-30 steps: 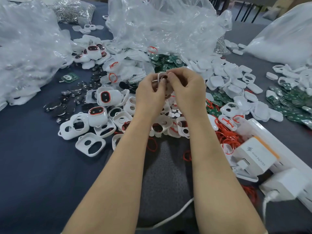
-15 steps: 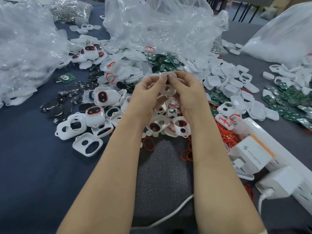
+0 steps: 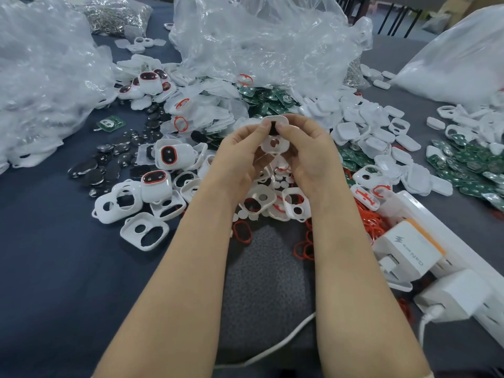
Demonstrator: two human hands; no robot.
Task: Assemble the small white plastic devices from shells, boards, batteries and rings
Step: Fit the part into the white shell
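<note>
You have the white shell point(image 3: 274, 143) lifted clear of the pile, over the middle of the table point(image 3: 54, 268), and both hands are pinching it. Your left hand point(image 3: 240, 151) curls round its left edge and your right hand point(image 3: 311, 151) round its right. Both thumbs meet at the far opening, where something dark sits.

A second ago the shell was edge-on to you and your fingertips were working a thin piece against its rim. Since then you have turned it to face you and brought the thumbs onto that opening. I take this to mean the ring or insert is in and you are pressing it home, though I cannot tell whether it is fully seated. The near, round opening looks unfilled.

If so, a board and a battery are probably next. The green boards point(image 3: 261, 103) lie just beyond your hands, the coin batteries point(image 3: 90, 170) well to the left, and the loose red rings point(image 3: 305, 246) by your right forearm. Finished devices point(image 3: 167, 156) stand left of your left hand.
</note>
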